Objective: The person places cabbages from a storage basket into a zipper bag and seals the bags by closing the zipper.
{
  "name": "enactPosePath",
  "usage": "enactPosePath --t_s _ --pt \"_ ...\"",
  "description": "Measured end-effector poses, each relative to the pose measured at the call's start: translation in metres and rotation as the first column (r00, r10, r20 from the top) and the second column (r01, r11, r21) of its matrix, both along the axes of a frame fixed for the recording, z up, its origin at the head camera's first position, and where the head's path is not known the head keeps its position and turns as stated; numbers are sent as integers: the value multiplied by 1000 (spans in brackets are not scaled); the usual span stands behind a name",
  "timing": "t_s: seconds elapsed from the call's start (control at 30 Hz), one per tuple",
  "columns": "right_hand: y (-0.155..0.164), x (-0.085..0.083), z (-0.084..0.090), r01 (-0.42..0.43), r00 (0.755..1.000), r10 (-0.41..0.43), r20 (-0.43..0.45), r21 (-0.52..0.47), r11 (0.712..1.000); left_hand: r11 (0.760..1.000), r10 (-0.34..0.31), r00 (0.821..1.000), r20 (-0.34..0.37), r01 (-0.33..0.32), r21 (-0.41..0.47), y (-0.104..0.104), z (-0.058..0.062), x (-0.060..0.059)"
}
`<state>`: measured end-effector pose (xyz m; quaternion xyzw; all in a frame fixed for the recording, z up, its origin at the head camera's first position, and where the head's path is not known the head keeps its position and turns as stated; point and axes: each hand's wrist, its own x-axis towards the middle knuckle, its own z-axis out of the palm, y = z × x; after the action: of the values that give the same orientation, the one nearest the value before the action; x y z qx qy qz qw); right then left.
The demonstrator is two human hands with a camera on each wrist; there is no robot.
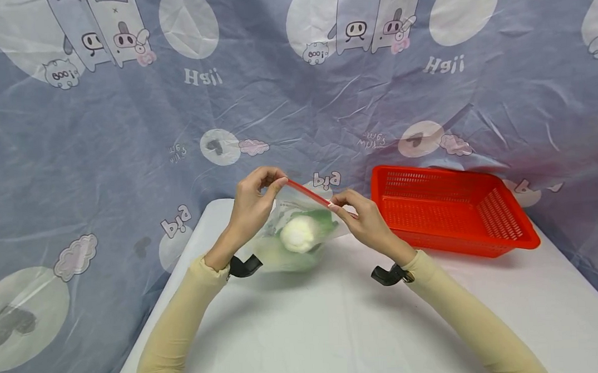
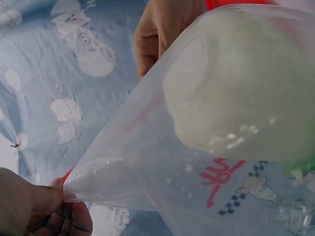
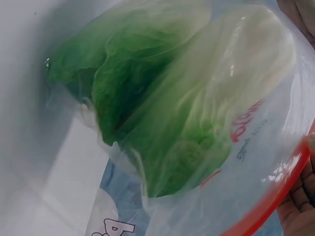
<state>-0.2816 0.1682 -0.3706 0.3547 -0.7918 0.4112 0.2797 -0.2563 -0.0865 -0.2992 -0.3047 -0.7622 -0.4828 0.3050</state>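
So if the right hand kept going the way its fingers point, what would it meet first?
Probably the left hand: the right hand points along the clear plastic bag's red zip strip toward it, though depth is unclear.

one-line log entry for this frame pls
left hand: pinches red zip strip | right hand: pinches same strip | clear plastic zip bag: holds green-white leafy cabbage | red plastic basket: right, on table

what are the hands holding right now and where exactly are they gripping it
Both hands pinch a clear zip bag holding a cabbage: left hand and right hand at opposite ends of its red seal strip.
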Motion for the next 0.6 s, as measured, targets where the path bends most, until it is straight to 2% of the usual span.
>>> enactPosePath --t_s 0.23,0.47,0.6 --pt "9 -10 -16 12 1000 -12 -28 29 999 996 38 999 -34 -35 78 -18 -2 -8" --pt "31 -17 -41 71 996 -74 52 71 995 988 69 998 1 -69 136 -37 -3 -17" --pt "34 -19 -48 45 994 -53 92 92 995 989 65 998 22 -68 129 -37 4 -9"
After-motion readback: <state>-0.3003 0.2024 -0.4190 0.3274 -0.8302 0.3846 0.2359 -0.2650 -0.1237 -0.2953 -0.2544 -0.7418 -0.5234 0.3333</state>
